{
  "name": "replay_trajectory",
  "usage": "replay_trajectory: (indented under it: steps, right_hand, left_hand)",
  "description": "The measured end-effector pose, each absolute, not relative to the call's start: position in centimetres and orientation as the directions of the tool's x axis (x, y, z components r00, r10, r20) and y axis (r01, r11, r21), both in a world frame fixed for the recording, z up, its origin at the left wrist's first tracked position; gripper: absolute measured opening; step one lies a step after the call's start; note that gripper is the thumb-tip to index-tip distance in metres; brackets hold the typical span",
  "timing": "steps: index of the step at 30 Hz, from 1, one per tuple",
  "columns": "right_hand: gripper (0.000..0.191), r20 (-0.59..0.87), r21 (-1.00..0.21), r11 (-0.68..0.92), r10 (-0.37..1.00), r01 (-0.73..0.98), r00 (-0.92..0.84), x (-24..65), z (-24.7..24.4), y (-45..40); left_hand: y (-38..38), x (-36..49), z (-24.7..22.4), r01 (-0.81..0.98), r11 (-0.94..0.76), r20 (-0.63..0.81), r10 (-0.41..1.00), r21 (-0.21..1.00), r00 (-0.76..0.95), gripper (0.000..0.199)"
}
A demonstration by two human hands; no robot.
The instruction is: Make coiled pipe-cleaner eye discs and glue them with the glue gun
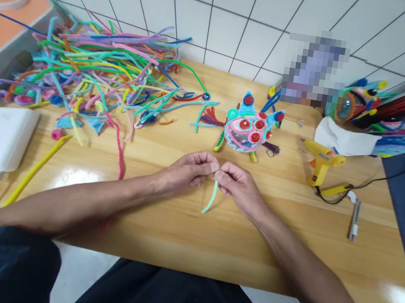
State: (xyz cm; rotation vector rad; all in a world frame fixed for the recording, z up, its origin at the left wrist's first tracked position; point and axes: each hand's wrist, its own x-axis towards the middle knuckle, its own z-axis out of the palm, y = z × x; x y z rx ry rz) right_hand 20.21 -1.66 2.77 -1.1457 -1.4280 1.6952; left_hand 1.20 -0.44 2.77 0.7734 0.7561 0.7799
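A short pale green pipe cleaner (212,198) dangles from the fingers where my two hands meet. My right hand (238,184) pinches its upper end. My left hand (195,170) touches the right fingertips, thumb and forefinger closed in a pinch; whatever lies between them is too small to make out, perhaps the same strip's end. Just beyond the hands stands a small craft creature (246,130) of coiled pipe cleaners, with red-centred discs, blue horns and yellow-green legs. A red tassel (213,116) sticks out at its left.
A heap of colourful pipe cleaners (104,64) covers the back left. A white power bank (2,140) with a cable lies at left. To the right are a yellow glue gun (321,162), a grey cutter (355,221) and a white paper wrap (343,138) of blue pipe cleaners.
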Motion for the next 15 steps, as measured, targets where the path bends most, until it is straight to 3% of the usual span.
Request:
replay_trajectory:
  steps: [4, 9, 15]
  right_hand:
    - [0.038, -0.259, -0.965, -0.254, 0.873, 0.069, -0.414, 20.3, 3.0, -1.5]
    - [0.037, -0.314, -0.945, -0.320, 0.845, 0.060, -0.434, 21.0, 3.6, -1.4]
    - [0.038, -0.299, -0.948, -0.315, 0.837, 0.043, -0.459, 20.8, 3.8, -1.3]
  left_hand:
    - [-0.3, 1.0, 2.5, -0.325, 0.535, -0.307, 0.780, 0.780, 0.545, 0.043]
    - [0.9, -0.1, 2.6, -0.134, 0.285, -0.145, 0.775, 0.949, 0.615, 0.034]
    - [1.1, -0.4, 2.8, -0.037, 0.177, -0.121, 0.794, 0.983, 0.596, 0.036]
